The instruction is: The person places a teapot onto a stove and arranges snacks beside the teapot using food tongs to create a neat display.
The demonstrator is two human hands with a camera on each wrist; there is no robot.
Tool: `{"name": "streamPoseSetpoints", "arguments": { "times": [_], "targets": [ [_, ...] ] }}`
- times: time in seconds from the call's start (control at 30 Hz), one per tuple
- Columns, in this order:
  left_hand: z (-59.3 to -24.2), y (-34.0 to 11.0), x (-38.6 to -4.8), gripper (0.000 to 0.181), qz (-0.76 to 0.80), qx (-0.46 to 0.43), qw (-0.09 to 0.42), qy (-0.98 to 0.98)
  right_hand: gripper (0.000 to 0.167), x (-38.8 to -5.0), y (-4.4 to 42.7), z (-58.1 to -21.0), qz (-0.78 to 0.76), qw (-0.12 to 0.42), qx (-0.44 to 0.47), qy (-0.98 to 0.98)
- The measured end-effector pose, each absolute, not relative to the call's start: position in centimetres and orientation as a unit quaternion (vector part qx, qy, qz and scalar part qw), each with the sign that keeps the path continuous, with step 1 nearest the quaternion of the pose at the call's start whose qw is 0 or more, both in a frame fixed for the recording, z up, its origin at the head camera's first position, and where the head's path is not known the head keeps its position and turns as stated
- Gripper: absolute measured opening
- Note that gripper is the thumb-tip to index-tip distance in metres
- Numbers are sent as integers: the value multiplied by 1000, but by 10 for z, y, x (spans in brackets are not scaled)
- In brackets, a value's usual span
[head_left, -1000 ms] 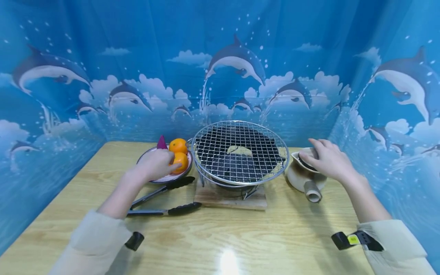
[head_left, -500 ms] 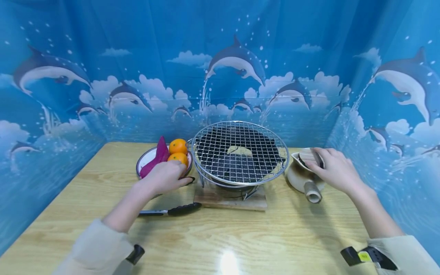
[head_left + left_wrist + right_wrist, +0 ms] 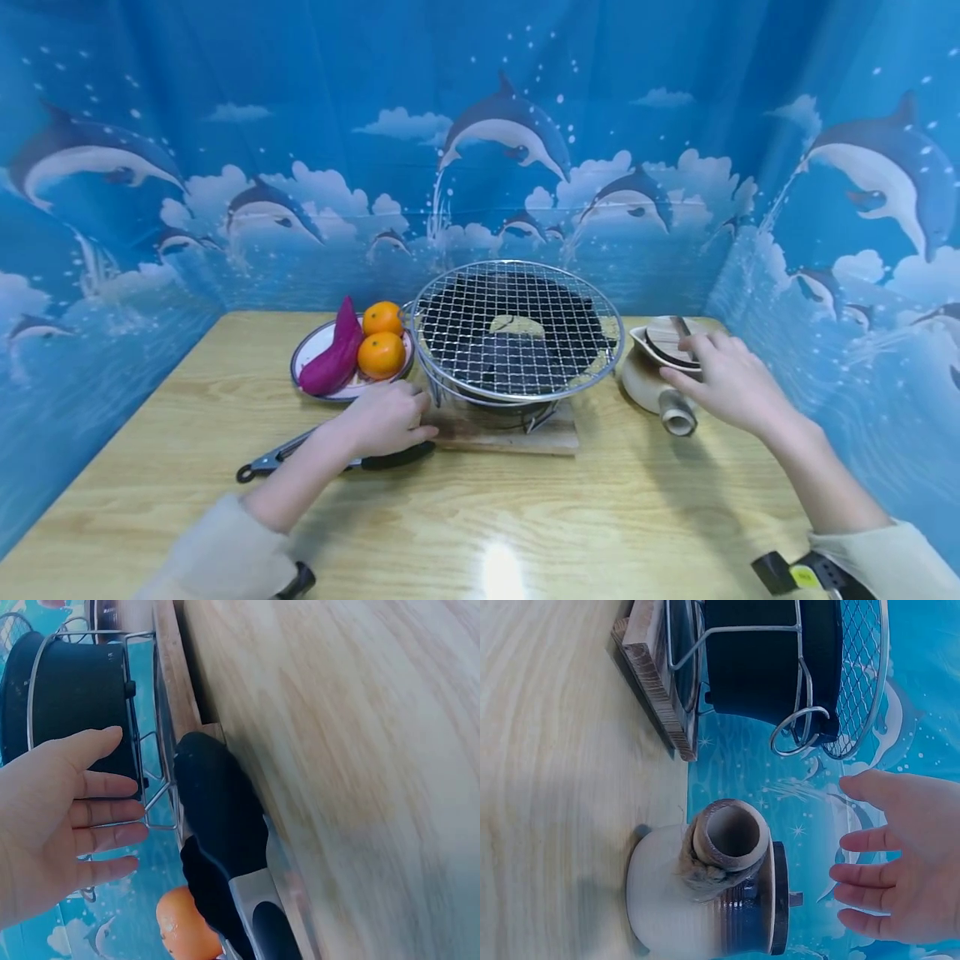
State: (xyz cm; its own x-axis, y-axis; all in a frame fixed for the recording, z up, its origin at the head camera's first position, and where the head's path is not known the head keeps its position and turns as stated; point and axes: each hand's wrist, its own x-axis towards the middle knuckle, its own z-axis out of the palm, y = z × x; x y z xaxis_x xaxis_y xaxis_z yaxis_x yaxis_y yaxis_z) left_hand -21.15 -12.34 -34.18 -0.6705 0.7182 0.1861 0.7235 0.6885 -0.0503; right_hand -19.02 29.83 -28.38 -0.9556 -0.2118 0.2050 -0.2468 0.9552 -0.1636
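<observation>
My left hand (image 3: 386, 421), fingers loosely extended and holding nothing, hovers over metal tongs (image 3: 262, 467) with black tips. In the left wrist view the tongs' black tip (image 3: 217, 795) lies apart from my fingers (image 3: 112, 836). My right hand (image 3: 731, 379) is beside a clay side-handled pot (image 3: 641, 383) and its wooden lid (image 3: 663, 337), which sits on the pot's mouth. The right wrist view shows a gap between my relaxed fingers (image 3: 870, 870) and the pot (image 3: 667, 900).
A round wire grill rack (image 3: 517, 333) tops a black stove standing on a wooden board (image 3: 510, 437) in the middle. To its left, a rimmed plate (image 3: 318, 342) holds a purple sweet potato (image 3: 333, 354) and two oranges (image 3: 381, 354). A dolphin-print curtain (image 3: 300, 100) encloses the table.
My left hand has come from the plate of fruit toward me and over the tongs. My right hand has drawn off the lid, which now lies flatter on the pot.
</observation>
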Motion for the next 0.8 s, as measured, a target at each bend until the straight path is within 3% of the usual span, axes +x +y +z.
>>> {"name": "streamPoseSetpoints", "arguments": {
  "times": [0.33, 0.8],
  "targets": [
    [-350, -115, -211, 30, 8, -410, 90, -908, 42, -183, 298, -296, 141, 95, 114, -979],
    [-357, -110, -212, 26, 19, -441, 93, -893, 47, -176, 296, -317, 185, 65, 98, -976]
  ]
}}
